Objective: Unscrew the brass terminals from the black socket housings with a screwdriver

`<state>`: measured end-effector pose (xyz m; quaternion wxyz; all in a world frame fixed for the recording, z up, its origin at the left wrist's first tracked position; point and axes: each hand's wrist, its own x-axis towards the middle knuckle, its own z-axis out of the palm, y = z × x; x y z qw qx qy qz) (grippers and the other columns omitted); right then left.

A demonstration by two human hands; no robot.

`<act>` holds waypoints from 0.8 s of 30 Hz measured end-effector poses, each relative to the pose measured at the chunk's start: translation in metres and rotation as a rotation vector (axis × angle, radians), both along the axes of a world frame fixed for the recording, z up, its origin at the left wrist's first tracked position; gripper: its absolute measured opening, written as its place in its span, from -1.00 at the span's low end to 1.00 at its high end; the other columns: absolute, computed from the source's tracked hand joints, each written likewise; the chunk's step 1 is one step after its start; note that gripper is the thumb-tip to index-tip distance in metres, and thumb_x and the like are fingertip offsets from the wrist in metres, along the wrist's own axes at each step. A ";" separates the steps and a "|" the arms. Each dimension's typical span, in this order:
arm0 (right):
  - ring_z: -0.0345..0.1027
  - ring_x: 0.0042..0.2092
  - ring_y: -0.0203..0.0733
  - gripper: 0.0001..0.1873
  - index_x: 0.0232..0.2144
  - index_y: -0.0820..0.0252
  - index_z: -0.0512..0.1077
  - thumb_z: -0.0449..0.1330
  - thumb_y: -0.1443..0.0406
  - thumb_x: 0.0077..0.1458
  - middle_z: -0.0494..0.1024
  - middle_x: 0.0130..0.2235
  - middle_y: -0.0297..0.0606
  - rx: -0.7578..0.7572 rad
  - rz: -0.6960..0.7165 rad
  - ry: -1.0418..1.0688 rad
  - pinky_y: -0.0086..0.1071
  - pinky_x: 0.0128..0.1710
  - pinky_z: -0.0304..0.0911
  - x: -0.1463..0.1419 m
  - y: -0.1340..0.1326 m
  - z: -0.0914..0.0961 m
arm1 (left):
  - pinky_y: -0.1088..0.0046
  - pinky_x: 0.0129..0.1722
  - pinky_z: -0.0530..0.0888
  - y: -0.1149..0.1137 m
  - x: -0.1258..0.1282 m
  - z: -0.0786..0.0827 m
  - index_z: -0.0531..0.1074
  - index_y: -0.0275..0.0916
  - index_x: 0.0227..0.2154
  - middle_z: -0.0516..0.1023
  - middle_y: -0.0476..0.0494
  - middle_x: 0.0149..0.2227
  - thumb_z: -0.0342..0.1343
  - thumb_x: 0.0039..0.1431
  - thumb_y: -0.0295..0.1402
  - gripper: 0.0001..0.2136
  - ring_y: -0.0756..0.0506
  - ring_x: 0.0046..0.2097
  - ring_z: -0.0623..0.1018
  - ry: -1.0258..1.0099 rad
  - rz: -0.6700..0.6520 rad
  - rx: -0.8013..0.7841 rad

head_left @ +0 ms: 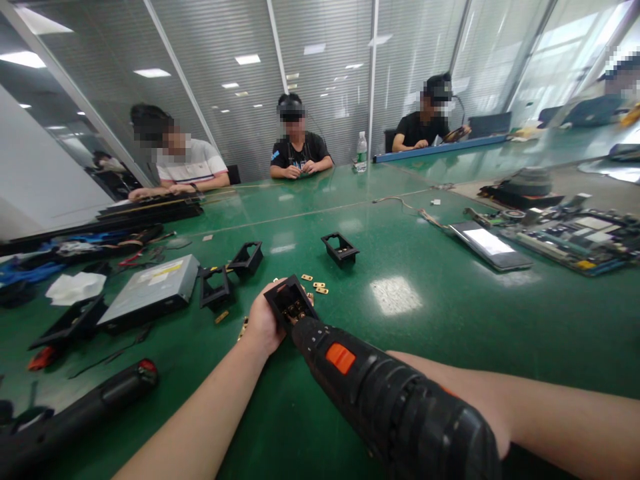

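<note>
My left hand [265, 320] is closed around a black plastic frame [281, 301] with brass pieces inside it. A black power screwdriver [380, 380] with an orange switch points into that frame from the lower right. My right hand [493, 407] is mostly hidden behind the tool's body, with the wrist bent toward its grip. Small brass plates [319, 286] lie just beyond the held frame, and another brass plate [221, 317] lies to its left. Two similar black frames [216, 288] stand left of my left hand. A third black frame [341, 248] sits farther away.
At left are a silver disc drive [150, 290], a black cylindrical tool [85, 413] and blue cables [40, 267]. To the right lie a flat device [490, 245] and circuit boards [590, 233]. A water bottle [361, 153] stands near people seated across the green table [320, 207].
</note>
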<state>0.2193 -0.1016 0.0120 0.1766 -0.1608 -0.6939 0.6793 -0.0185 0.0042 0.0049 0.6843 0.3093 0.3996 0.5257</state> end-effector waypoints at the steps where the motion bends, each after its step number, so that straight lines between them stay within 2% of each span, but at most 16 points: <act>1: 0.37 -0.30 -0.24 -0.41 -0.15 0.36 0.40 0.41 0.19 -0.24 0.48 -0.32 -0.22 -0.017 0.004 0.017 -0.50 -0.36 0.26 0.000 0.000 0.001 | 0.24 -0.43 0.52 0.000 0.000 0.000 0.49 -0.36 -0.49 0.54 -0.26 -0.50 -0.04 0.12 -0.26 -0.70 -0.20 -0.44 0.56 -0.003 0.001 -0.006; 3: 0.38 -0.34 -0.25 -0.24 0.00 0.38 0.30 0.41 0.13 -0.23 0.49 -0.33 -0.22 -0.046 0.007 0.057 -0.49 -0.37 0.27 0.000 0.000 0.004 | 0.23 -0.43 0.52 0.000 -0.001 -0.001 0.49 -0.36 -0.48 0.54 -0.26 -0.49 -0.04 0.12 -0.26 -0.71 -0.21 -0.44 0.56 -0.008 0.004 -0.011; 5: 0.39 -0.35 -0.24 -0.18 0.03 0.40 0.28 0.41 0.12 -0.25 0.49 -0.34 -0.21 -0.048 0.007 0.069 -0.49 -0.38 0.26 0.000 -0.001 0.006 | 0.23 -0.43 0.52 0.001 -0.001 -0.001 0.49 -0.35 -0.48 0.54 -0.26 -0.49 -0.03 0.11 -0.27 -0.72 -0.21 -0.43 0.56 -0.012 0.010 -0.007; 10: 0.36 -0.28 -0.20 -0.54 -0.33 0.43 0.45 0.44 0.24 -0.28 0.48 -0.33 -0.16 -0.024 -0.047 0.016 -0.53 -0.42 0.25 0.000 -0.001 0.012 | 0.25 -0.45 0.51 0.000 -0.001 -0.001 0.49 -0.36 -0.48 0.55 -0.26 -0.50 -0.02 0.11 -0.28 -0.73 -0.22 -0.44 0.56 -0.002 0.005 0.018; 13: 0.39 -0.31 -0.24 -0.51 -0.27 0.42 0.46 0.44 0.27 -0.29 0.52 -0.30 -0.16 -0.079 -0.023 0.079 -0.52 -0.37 0.28 0.000 0.001 0.013 | 0.25 -0.45 0.51 0.000 0.000 0.000 0.50 -0.36 -0.50 0.54 -0.26 -0.51 -0.02 0.11 -0.27 -0.72 -0.21 -0.45 0.56 0.003 -0.003 0.022; 16: 0.44 -0.35 -0.22 -0.46 -0.22 0.45 0.45 0.42 0.23 -0.26 0.54 -0.35 -0.15 -0.131 0.001 0.139 -0.50 -0.37 0.32 -0.001 0.001 0.014 | 0.25 -0.48 0.51 0.000 0.000 0.000 0.50 -0.36 -0.50 0.54 -0.26 -0.52 -0.01 0.10 -0.27 -0.72 -0.22 -0.46 0.56 0.006 0.001 0.016; 19: 0.46 -0.36 -0.22 -0.49 -0.22 0.45 0.43 0.40 0.22 -0.21 0.53 -0.38 -0.16 -0.095 -0.001 0.191 -0.52 -0.38 0.32 -0.001 -0.001 0.012 | 0.25 -0.47 0.50 0.000 0.001 0.000 0.49 -0.35 -0.50 0.54 -0.25 -0.52 -0.01 0.09 -0.27 -0.73 -0.22 -0.45 0.55 0.003 -0.002 0.014; 24: 0.44 -0.33 -0.27 -0.40 -0.10 0.40 0.39 0.40 0.25 -0.21 0.56 -0.30 -0.16 -0.055 -0.003 0.150 -0.51 -0.32 0.32 0.001 0.001 0.005 | 0.27 -0.45 0.51 -0.001 0.001 0.001 0.49 -0.35 -0.52 0.53 -0.25 -0.52 -0.03 0.11 -0.28 -0.71 -0.19 -0.46 0.55 0.000 -0.001 0.011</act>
